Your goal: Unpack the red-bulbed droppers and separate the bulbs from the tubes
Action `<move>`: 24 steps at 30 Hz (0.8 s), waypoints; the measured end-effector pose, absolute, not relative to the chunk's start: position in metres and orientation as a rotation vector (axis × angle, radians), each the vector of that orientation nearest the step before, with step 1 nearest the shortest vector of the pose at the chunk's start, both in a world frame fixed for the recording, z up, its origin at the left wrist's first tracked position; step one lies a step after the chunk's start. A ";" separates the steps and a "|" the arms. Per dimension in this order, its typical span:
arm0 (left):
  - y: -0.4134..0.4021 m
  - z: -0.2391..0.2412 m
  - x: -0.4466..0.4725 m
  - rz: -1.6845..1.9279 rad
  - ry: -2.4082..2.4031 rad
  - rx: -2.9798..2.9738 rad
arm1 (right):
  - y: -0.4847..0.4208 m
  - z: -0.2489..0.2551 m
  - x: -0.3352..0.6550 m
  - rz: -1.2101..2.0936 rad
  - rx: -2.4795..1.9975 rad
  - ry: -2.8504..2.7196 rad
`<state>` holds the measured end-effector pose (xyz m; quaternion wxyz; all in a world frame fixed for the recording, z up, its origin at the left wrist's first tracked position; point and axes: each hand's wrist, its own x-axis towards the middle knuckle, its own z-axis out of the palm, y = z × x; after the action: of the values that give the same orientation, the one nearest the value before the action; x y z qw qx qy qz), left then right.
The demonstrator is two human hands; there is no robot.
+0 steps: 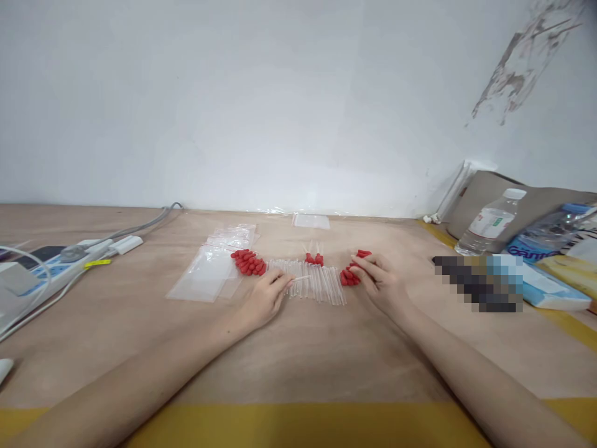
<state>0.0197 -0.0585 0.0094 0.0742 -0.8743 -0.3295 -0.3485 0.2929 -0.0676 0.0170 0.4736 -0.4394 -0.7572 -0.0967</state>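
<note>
My left hand [269, 297] pinches one thin clear glass dropper tube [301, 278], held level just above a row of the same tubes [321, 287] on the table. My right hand [383, 283] reaches over the right-hand group of red rubber bulbs [349, 275]. Its thumb and forefinger are apart at the bulbs; whether they touch one is unclear. Beyond my left hand lies a larger heap of red bulbs [252, 264]. Behind the tube row rest a few droppers with red bulbs [314, 257] on them, their tips pointing away from me.
Clear zip bags [200, 274] lie fanned out at left, with another bag [311, 221] by the wall. A power strip [60, 264] with cables stands far left. On the right are a water bottle [489, 224], a second bottle [545, 233] and a blue-white tissue pack [541, 283].
</note>
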 end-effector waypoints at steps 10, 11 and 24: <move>-0.033 0.015 0.089 -0.939 -0.722 -2.695 | -0.049 0.024 0.318 0.087 -1.449 -1.555; -0.032 0.015 0.095 -0.897 -0.706 -2.705 | -0.049 0.025 0.317 0.113 -1.433 -1.554; -0.054 0.022 0.097 -0.826 -0.626 -2.885 | -0.047 0.012 0.311 0.070 -1.269 -1.901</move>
<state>0.0967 -0.0541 0.0220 0.0383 -0.9404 -0.2040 -0.2692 0.3110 -0.0474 0.0116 0.4143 -0.5051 -0.7566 0.0280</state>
